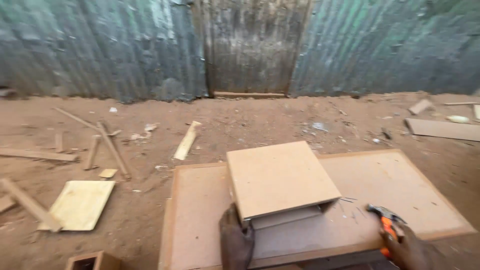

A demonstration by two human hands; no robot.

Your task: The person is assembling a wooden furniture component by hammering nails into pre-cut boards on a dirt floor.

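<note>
On the flat fibreboard sheet (400, 195) sits a small open-fronted box (280, 182); left hand (236, 240) grips its near-left corner. Right hand (407, 245), well right of box, closed around orange-handled hammer (386, 222), head pointing box-ward. Left hand nearer.

We're out in a yard with a rusty corrugated metal fence (100, 50) across the back and a metal door (250, 47) set in the middle. The dirt floor (280, 117) is reddish brown and littered with wood strips (112, 147), offcuts and a pale plywood square (82, 202). Soft daylight, and we see no hard shadows anywhere.
</note>
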